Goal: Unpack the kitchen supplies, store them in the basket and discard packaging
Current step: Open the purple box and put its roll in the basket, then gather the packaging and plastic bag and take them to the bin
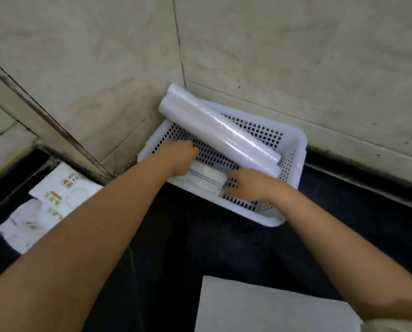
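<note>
A white perforated plastic basket (293,140) stands on the dark counter in the corner of the tiled walls. Two long white rolls (214,130) lie diagonally in it, their far ends sticking out over the back rim. Both my hands are inside the basket at its near side. My left hand (180,156) and my right hand (247,184) hold the two ends of a small white packet with thin blue lines (206,176), low against the basket floor. The fingers of both hands are partly hidden by the packet.
Printed white plastic packaging (54,195) lies crumpled on the counter at the left. A large white sheet or bag (267,310) lies at the bottom edge, near my right forearm. The tiled walls close off the far side and the left.
</note>
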The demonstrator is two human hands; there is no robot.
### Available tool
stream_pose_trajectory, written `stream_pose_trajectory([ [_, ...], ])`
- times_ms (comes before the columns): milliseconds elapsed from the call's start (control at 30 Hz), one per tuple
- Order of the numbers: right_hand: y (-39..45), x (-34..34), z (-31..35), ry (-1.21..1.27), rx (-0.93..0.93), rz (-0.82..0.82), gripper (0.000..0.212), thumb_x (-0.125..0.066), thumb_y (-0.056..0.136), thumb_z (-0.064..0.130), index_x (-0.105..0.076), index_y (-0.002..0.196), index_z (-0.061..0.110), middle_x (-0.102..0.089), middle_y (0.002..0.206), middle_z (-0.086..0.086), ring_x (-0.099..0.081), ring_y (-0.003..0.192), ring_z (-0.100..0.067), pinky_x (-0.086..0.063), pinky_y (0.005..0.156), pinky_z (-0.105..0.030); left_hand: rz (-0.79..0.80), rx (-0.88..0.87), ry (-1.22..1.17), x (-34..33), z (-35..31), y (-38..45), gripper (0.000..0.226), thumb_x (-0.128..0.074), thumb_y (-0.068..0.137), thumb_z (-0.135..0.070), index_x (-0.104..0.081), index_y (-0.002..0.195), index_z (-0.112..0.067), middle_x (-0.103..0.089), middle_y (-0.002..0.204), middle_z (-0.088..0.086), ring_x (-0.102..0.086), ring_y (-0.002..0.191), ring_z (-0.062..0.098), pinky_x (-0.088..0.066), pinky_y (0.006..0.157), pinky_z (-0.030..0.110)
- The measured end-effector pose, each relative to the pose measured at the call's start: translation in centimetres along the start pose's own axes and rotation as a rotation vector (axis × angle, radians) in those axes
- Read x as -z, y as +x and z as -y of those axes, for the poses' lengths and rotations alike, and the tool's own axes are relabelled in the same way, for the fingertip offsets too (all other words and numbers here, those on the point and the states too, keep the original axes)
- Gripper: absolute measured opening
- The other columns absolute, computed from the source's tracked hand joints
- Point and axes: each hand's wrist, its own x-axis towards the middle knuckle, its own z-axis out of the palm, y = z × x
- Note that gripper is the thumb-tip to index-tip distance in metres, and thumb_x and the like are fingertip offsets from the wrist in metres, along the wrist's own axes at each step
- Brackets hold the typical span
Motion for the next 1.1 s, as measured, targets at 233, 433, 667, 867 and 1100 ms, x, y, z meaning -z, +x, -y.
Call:
stream_pose_trajectory([
  [233,-7.5,-0.6,0.1,0.112,0.188,-0.393,0.030,-0.053,0.089,0.015,-0.058,0.116,0.002,-0.060,0.123,-0.018,-0.054,0.113,-0.029,-0.035,0.090,-0.021,-0.553,-0.202,-0.139,-1.3,-6.1,-6.9,0.031,-0.060,0.068,0.008,-0.067,0.098,0.005,-0.067,0.101,0.024,-0.065,0.091,0.036,-0.049,0.082,0.040],
  [433,-17.3,-6.3,-2.3,-0.024,0.053,-0.579,0.027,-0.059,0.082,0.002,-0.062,0.108,-0.006,-0.059,0.117,-0.028,-0.052,0.112,-0.041,-0.031,0.095,-0.031,-0.549,-0.399,-0.196,-6.2,-12.6,-14.4,0.019,-0.071,0.056,0.007,-0.073,0.075,0.006,-0.072,0.079,0.022,-0.071,0.072,0.033,-0.057,0.072,0.040],
  [667,-28.9,-13.6,-3.9,0.051,-0.234,-0.504,0.027,-0.058,0.083,0.002,-0.062,0.109,-0.002,-0.057,0.121,-0.023,-0.050,0.115,-0.038,-0.037,0.100,-0.037,-0.269,-0.493,-0.341,-7.8,-20.1,-19.4,0.033,-0.049,0.092,-0.017,-0.064,0.114,0.002,-0.063,0.116,0.018,-0.057,0.108,0.031,-0.044,0.092,0.040],
  [867,-37.5,-18.0,-4.3,0.151,-0.427,-0.511,0.026,-0.059,0.082,0.002,-0.063,0.108,-0.002,-0.058,0.121,-0.020,-0.051,0.115,-0.032,-0.030,0.094,-0.020,0.028,-0.669,-0.070,-8.4,-26.6,-22.2,0.074,-0.057,0.081,-0.058,-0.040,0.137,-0.013,-0.051,0.133,0.007,-0.048,0.119,0.026,-0.037,0.099,0.037],
  [1100,-44.1,-18.8,-7.1,0.234,-0.522,-0.531,0.025,-0.056,0.085,0.006,-0.062,0.110,0.001,-0.059,0.120,-0.015,-0.053,0.114,-0.027,-0.035,0.089,-0.020,0.037,-0.519,-0.021,-7.0,-30.3,-22.6,0.059,-0.059,0.081,-0.053,-0.049,0.121,-0.011,-0.054,0.122,0.009,-0.047,0.113,0.025,-0.041,0.093,0.034],
])
